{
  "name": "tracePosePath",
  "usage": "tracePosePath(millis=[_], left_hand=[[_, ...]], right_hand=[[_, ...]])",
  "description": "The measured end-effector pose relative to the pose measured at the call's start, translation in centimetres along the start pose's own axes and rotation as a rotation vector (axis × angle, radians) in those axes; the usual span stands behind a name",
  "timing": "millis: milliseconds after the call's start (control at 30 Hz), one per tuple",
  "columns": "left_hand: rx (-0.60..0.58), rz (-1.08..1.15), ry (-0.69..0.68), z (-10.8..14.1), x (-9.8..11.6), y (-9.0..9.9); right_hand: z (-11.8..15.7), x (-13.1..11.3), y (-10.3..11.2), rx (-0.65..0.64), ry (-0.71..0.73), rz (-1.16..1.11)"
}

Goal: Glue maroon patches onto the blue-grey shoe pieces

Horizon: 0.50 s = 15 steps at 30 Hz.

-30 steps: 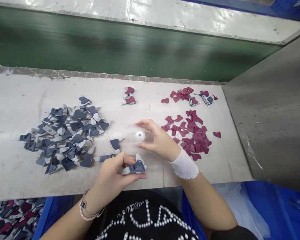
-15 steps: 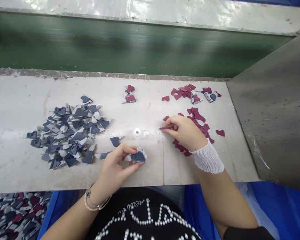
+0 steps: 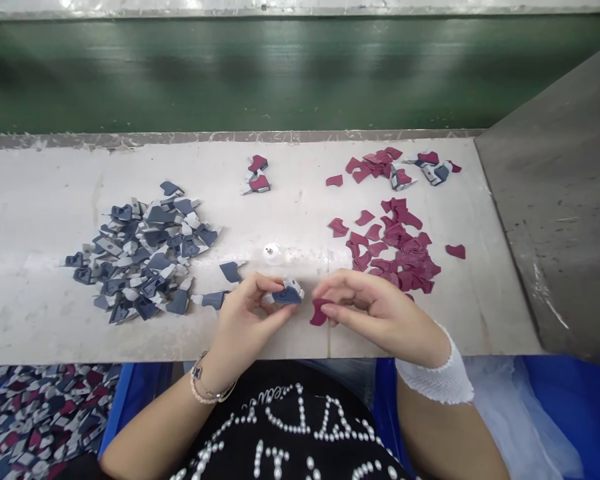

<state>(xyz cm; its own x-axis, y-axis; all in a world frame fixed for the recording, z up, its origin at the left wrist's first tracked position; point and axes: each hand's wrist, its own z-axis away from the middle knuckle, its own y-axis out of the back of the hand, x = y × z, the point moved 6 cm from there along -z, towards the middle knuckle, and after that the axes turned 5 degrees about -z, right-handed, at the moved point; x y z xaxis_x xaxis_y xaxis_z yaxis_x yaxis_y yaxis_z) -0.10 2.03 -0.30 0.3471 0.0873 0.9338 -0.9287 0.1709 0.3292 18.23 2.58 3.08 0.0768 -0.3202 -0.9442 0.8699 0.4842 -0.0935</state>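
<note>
Between thumb and fingers, my left hand [image 3: 250, 313] grips a blue-and-grey plastic part [image 3: 287, 293], its recessed side facing up. My right hand [image 3: 375, 313] pinches a thin dark-red plastic piece [image 3: 319, 312] just to the right of that part; the two are apart. A heap of blue-and-grey parts [image 3: 150, 257] lies left of my left hand, with a few loose ones close by it. Beyond my right hand is a spread pile of dark-red pieces [image 3: 405, 247].
Two joined red-and-blue parts [image 3: 259, 175] lie toward the back. More red pieces [image 3: 375, 163] and joined parts [image 3: 436, 170] sit at back right. A metal panel [image 3: 560, 200] borders the right side, a green belt [image 3: 280, 73] the back. Below left, a blue bin [image 3: 120, 400] stands beside many mixed parts.
My right hand has come left and nearer from the red pile, carrying a dark-red piece toward my left hand. My left hand keeps its part, shifted slightly. The camera view has moved a little.
</note>
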Motion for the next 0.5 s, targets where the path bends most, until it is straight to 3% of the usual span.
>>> tracePosePath(millis=[233, 500], left_hand=[[0.074, -0.157, -0.173, 0.3, 1.1, -0.1], [0.044, -0.136, -0.288, 0.4, 1.9, -0.3]], right_hand=[[-0.6, 0.6, -1.3, 0.091, 0.050, -0.194], [-0.9, 1.4, -0.8, 0.212, -0.061, -0.038]])
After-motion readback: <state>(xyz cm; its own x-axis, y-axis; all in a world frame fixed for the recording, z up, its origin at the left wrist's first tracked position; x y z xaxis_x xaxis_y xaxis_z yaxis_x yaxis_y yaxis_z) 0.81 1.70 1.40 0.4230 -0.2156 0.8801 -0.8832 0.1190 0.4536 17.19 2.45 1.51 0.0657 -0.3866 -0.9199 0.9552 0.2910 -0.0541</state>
